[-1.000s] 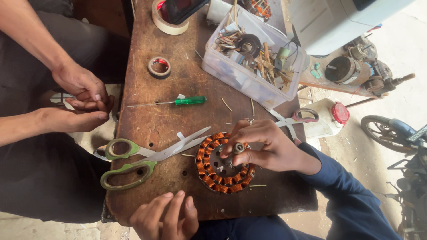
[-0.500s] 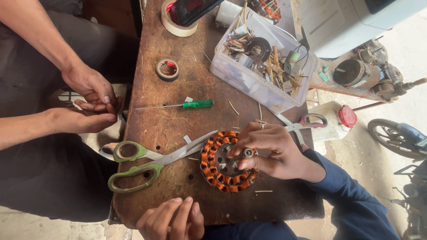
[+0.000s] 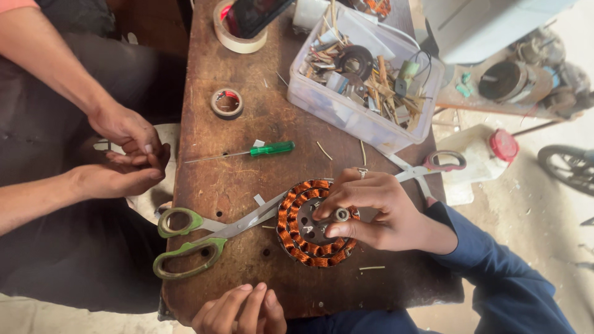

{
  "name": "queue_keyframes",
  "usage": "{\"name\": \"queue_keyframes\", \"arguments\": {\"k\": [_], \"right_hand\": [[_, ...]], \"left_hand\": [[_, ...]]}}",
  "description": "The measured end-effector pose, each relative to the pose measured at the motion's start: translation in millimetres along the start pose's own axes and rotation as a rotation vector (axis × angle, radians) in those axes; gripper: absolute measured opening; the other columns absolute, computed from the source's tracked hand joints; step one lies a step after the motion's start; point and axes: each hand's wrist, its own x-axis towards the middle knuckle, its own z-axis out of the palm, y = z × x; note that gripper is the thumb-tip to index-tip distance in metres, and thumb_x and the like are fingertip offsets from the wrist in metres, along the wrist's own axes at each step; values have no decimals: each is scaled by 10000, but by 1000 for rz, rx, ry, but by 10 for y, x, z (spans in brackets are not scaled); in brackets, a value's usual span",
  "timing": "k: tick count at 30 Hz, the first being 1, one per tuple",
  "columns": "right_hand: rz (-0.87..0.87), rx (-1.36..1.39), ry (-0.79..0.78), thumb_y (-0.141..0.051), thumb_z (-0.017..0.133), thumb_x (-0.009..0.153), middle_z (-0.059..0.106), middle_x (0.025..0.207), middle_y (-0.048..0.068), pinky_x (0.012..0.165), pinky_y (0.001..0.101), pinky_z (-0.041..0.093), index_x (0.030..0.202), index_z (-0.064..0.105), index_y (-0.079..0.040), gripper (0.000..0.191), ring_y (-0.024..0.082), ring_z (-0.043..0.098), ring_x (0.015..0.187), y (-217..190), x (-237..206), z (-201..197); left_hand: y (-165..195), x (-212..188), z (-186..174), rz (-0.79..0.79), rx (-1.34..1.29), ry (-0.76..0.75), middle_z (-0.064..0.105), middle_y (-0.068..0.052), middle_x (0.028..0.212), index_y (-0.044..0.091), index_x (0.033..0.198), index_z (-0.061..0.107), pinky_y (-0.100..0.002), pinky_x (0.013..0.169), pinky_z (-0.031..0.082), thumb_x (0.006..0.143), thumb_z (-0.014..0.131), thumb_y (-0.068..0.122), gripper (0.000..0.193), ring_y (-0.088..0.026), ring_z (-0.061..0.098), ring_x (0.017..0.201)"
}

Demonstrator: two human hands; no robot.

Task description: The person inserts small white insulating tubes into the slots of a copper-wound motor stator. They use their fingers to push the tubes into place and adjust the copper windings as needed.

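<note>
Right hand (image 3: 377,210) is laid over a copper-wound stator (image 3: 315,224) that lies flat on the worn wooden table (image 3: 247,124), near its front edge; thumb and fingers are pinched together on the small metal hub at the stator's centre. Left hand (image 3: 244,311) is rested on the table's near edge, fingers held close together and nothing gripped, well apart from the stator. Green-handled scissors (image 3: 204,238) are seen lying just left of the stator, their blades reaching it. A green-handled screwdriver (image 3: 253,151) is placed further back, and a small tape roll (image 3: 227,102) beyond it. A clear plastic box (image 3: 365,74) of scraps and parts is set at the far right. Another person's hands (image 3: 127,158) are held together beside the table's left edge.
</note>
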Motion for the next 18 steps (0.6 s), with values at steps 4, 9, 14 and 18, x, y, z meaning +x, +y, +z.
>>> {"name": "queue_keyframes", "arguments": {"k": [4,9,14,18], "right_hand": [[-45,20,5,-215,809,909,793,993,34,788,339,534,1021,749,-64,197,181,721,871,24,-15,-7],[-57,58,13,-223,815,901,796,994,38,793,344,524,1014,744,-63,208,175,735,840,51,-9,4],[-84,68,12,-228,803,930,785,1003,51,803,351,520,1022,730,-54,211,192,734,855,92,-7,-26],[-98,67,10,-238,804,929,781,967,52,773,353,506,1006,734,-51,214,195,718,816,165,6,-47]], "left_hand": [[-69,-141,-28,30,64,-41,630,-7,934,126,960,671,-295,712,467,892,711,246,144,-118,638,796],[-161,-381,-44,45,39,-146,639,-29,930,114,978,668,-262,688,469,894,718,240,160,-125,651,773],[-229,-665,19,17,21,-197,616,-32,893,95,952,647,-332,652,499,865,716,228,174,-172,640,771],[-250,-879,116,-38,-1,-108,592,-55,859,108,917,629,-349,659,519,838,708,244,176,-207,612,757]]}}
